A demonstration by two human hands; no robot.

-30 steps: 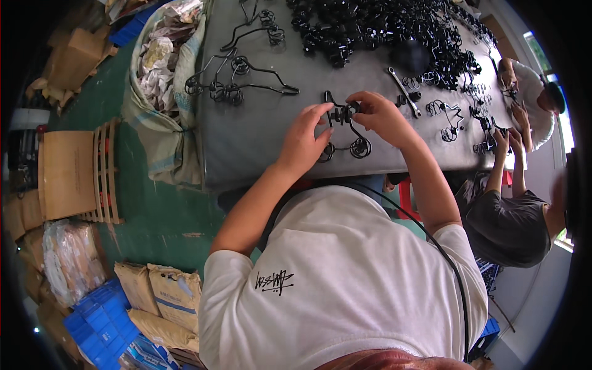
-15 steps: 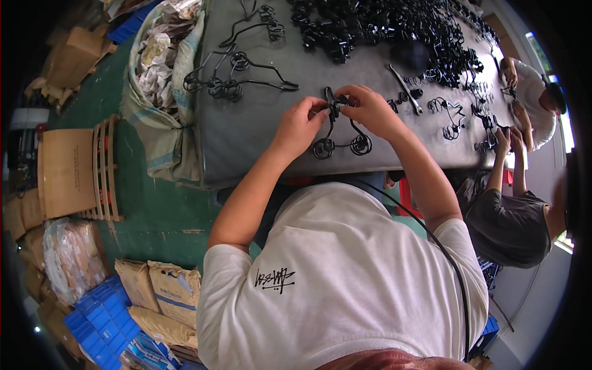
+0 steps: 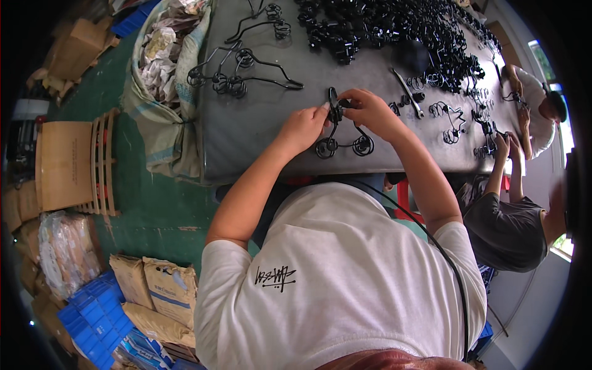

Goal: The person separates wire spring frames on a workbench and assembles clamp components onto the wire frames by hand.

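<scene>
At the far left, a woven sack (image 3: 176,139) of crumpled paper stands against the grey tabletop (image 3: 246,135), on which bent black wire pieces (image 3: 243,77) with coiled ends lie near that edge. Next, the left hand (image 3: 306,128) pinches the upper part of a black wire frame (image 3: 335,117), which is near the front edge with its two coils toward the person, while the right hand (image 3: 371,114) grips the same part from the other side. Beyond lie a heap of black parts (image 3: 382,28), a wrench (image 3: 407,92) and more coiled wires (image 3: 453,117), with two co-workers at the right end.
</scene>
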